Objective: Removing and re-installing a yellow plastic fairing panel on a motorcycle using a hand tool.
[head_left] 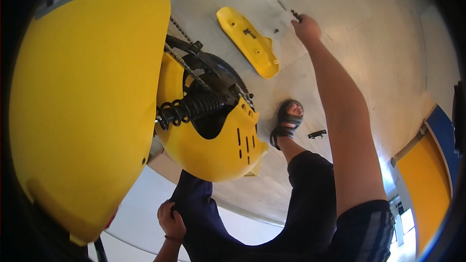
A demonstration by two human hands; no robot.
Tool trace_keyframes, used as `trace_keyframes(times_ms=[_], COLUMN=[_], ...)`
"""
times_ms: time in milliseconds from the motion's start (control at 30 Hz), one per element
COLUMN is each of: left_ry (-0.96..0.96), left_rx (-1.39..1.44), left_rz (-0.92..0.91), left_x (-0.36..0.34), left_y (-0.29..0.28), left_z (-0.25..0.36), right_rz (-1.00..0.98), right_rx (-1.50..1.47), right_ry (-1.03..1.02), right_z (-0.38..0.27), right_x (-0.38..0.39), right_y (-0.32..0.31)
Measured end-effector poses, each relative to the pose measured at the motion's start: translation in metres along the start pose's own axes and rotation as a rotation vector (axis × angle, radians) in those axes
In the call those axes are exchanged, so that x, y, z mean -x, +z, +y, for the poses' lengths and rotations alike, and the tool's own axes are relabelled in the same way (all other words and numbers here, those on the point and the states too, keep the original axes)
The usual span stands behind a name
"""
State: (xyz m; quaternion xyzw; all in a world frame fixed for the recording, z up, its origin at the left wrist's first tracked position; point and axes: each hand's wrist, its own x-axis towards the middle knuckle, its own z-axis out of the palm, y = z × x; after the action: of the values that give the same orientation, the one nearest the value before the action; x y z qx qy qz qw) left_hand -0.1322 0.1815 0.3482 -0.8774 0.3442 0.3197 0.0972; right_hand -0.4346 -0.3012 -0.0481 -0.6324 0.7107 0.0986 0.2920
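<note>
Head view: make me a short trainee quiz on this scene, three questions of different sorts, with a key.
1. Where does the left hand rest?
A) on the spring
B) on the dark trouser leg
C) on the sandal
2. True or false: the right hand is empty.
3. Fill in: the long cover lying on the floor is coloured ____.

Key: 1 B; 2 false, it holds a small dark object; 3 yellow.
</note>
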Motion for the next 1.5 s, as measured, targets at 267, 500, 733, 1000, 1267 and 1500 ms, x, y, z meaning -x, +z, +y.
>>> trace_keyframes(times_ms=[267,500,733,1000,1267,1500], left_ry=[0.001,0.137,0.168,0.319,0.673,0.887], left_rx=[0.007,-0.021,-0.092,1.186,1.223,1.373], left_rz=[0.117,0.049,-0.028,-0.868,-0.557,-0.262], left_x=[-0.011,0.004,0.073,0.168,0.221,0.228], left_y=[0.011,0.01,0.047,-0.076,-0.221,-0.284], left_z=[-0.003,0.02,0.04,0.177,0.136,0.033], right_rz=[0.202,-0.002,-0.19,-0.768,-0.567,-0.451], right_rx=[0.038,-0.084,-0.182,-0.526,-0.73,-0.709], right_ry=[0.005,0.048,-0.031,-0.257,-0.578,-0.63], right_z=[-0.021,0.017,0.134,0.014,-0.126,-0.214], right_x=[-0.056,0.057,0.341,0.581,0.683,0.773], right_y=[0.063,0.029,-0.09,-0.309,-0.396,-0.407])
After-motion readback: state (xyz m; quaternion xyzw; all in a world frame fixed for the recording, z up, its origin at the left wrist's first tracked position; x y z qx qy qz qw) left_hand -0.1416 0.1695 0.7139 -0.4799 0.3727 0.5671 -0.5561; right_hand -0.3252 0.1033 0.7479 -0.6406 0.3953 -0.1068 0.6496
